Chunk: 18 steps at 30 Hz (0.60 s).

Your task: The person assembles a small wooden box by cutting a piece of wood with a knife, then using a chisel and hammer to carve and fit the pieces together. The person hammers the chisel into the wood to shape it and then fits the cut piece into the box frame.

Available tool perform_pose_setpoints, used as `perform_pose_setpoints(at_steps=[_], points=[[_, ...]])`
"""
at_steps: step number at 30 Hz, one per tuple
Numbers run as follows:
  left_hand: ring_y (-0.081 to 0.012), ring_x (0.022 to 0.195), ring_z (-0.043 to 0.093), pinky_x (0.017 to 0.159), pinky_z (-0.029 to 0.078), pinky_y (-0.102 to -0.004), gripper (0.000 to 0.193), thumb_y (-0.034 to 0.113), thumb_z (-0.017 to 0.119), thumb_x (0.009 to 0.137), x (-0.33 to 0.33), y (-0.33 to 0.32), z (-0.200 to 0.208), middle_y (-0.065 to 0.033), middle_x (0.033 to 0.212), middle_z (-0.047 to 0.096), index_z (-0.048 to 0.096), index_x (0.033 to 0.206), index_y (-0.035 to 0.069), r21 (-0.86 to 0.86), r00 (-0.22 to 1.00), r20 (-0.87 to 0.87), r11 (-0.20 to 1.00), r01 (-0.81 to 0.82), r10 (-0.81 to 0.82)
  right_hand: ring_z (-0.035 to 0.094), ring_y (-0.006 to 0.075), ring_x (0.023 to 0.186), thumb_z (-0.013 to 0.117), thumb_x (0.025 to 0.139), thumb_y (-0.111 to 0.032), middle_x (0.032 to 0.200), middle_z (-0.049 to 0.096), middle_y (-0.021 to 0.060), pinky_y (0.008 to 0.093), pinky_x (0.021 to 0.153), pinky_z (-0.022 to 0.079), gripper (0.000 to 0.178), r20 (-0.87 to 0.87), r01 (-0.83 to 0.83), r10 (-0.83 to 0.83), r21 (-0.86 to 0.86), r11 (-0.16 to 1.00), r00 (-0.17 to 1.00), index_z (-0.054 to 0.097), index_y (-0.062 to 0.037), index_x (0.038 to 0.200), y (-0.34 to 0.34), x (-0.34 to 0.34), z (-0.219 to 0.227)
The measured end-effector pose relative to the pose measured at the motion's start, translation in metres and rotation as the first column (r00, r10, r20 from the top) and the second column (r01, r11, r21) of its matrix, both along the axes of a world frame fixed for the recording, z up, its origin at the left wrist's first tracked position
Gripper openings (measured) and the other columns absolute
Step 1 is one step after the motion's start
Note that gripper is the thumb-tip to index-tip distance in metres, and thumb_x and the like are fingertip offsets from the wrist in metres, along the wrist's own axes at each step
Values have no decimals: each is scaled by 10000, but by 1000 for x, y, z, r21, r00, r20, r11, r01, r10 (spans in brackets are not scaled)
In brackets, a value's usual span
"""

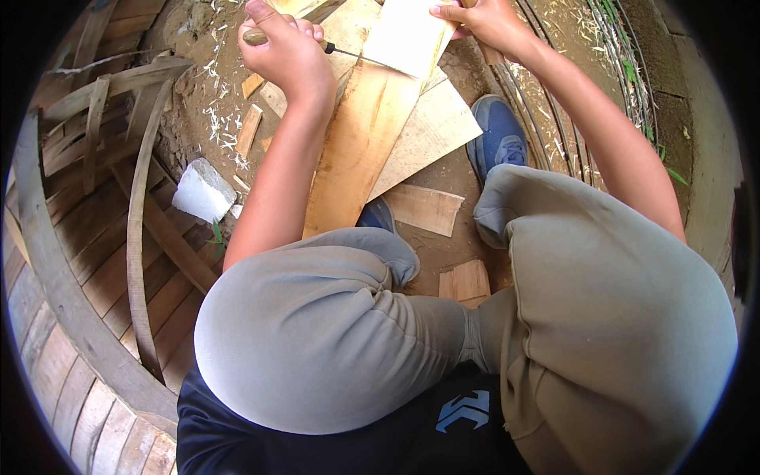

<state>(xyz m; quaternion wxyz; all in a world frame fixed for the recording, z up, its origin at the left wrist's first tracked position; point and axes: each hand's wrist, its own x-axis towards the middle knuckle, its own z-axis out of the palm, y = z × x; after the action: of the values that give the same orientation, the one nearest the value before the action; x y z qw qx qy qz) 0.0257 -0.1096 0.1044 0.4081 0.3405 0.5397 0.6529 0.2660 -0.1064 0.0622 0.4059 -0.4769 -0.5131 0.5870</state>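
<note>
My left hand (286,62) is closed around the wooden handle (255,36) of an awl-like tool. Its thin metal shaft (360,56) points right, the tip at the lower edge of a bright pale board (404,36). At that board's right edge, my right hand (492,28) grips with the thumb on top; its other fingers are partly hidden. A brownish piece of wood (492,55) shows beneath that hand, and I cannot tell whether it is held too. Under the pale board lies a long plank (360,138), slanting toward my left shoe.
Another flat board (435,131) lies under the plank. Wood offcuts (427,209) and shavings are scattered on the dirt. A white block (204,191) sits left, beside a curved slatted wooden structure (95,301). Dark rods or cables (546,111) run past my right shoe (497,136).
</note>
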Motion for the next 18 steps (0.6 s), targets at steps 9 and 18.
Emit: perform_pose_setpoints(at_steps=[9, 18], points=[[-116, 543, 418, 477, 402, -303, 402, 403, 483, 1096, 0, -2, 1, -21, 702, 408, 346, 907, 76, 7, 999, -25, 1000, 29, -28, 528, 88, 557, 684, 820, 19, 642, 505, -13, 278, 486, 426, 245, 32, 14, -14, -4, 1000, 999, 499, -83, 697, 0, 0, -4], [-116, 542, 427, 472, 392, -298, 395, 402, 471, 1099, -10, 5, 4, -28, 710, 426, 346, 915, 75, -4, 998, -61, 1000, -15, 15, 529, 86, 559, 705, 821, 4, 644, 527, -14, 275, 485, 415, 207, 55, 21, -20, -19, 1000, 998, 547, -66, 706, 3, -4, -5]])
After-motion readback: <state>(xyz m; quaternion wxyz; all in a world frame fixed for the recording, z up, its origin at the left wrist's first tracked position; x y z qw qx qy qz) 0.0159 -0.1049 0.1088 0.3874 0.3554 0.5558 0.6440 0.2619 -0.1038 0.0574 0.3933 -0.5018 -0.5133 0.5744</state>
